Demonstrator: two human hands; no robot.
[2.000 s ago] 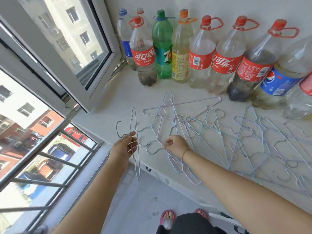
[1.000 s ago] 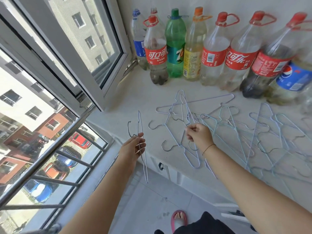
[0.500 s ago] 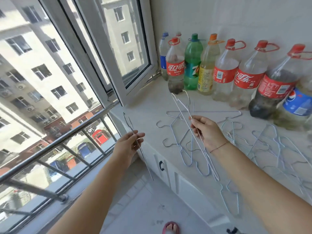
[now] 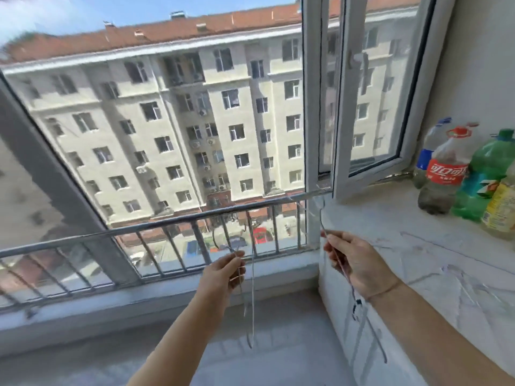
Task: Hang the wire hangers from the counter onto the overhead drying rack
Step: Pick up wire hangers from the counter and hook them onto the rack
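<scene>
My left hand (image 4: 223, 277) pinches a thin wire hanger (image 4: 252, 302) near its hook; the hanger dangles in front of the window railing. My right hand (image 4: 354, 263) grips a second wire hanger (image 4: 362, 310) by its neck, its hook (image 4: 320, 213) pointing up by the window frame and its body trailing down past my wrist. Both hands are off the left edge of the white counter (image 4: 395, 218). Several more pale wire hangers (image 4: 451, 271) lie on the counter, blurred. The overhead drying rack is out of view.
A row of large plastic bottles (image 4: 446, 174) stands at the counter's back right. An open window sash (image 4: 370, 107) juts inward over the counter's far corner. A metal railing (image 4: 156, 227) crosses the big window ahead. Floor lies below my arms.
My view has swung up and left from the counter toward the window. Both hands have lifted their hangers off the counter and carried them leftward, away from the pile.
</scene>
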